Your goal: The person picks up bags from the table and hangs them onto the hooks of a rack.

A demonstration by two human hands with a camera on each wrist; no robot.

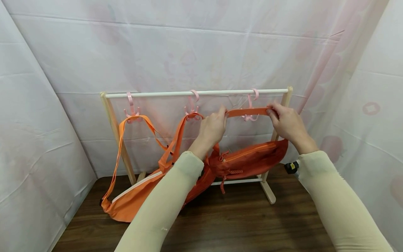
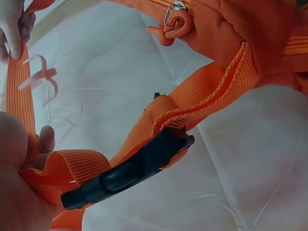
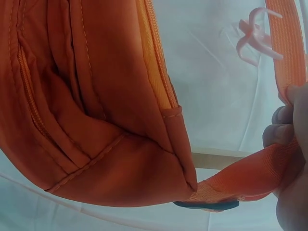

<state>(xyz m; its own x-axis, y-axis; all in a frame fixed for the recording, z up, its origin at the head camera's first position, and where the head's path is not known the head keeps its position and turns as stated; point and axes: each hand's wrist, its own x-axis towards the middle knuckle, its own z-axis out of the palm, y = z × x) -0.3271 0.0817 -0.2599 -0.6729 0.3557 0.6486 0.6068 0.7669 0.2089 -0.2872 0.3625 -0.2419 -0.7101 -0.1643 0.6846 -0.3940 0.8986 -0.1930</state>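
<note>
My left hand (image 1: pixel 211 129) and right hand (image 1: pixel 289 124) each grip the webbing strap (image 1: pixel 247 112) of a red-orange sling bag (image 1: pixel 255 159). Between them the strap is stretched nearly level in front of the right-hand pink hook (image 1: pixel 255 93). Below the hands hangs the bag, with zips and cord pulls. In the left wrist view a black buckle (image 2: pixel 127 166) sits on the strap beside the left palm. The right wrist view has the curled right fingers (image 3: pixel 284 132) around the strap near the bag's end. Whether the strap touches the hook's prongs, I cannot tell.
A white rail (image 1: pixel 151 94) on a wooden stand carries the hooks. From the left hook (image 1: pixel 132 111) hangs a light orange bag (image 1: pixel 135 201); another orange strap (image 1: pixel 179 134) loops over the middle hook (image 1: pixel 191 109). Dark wood table (image 1: pixel 233 224) below, pale curtains around.
</note>
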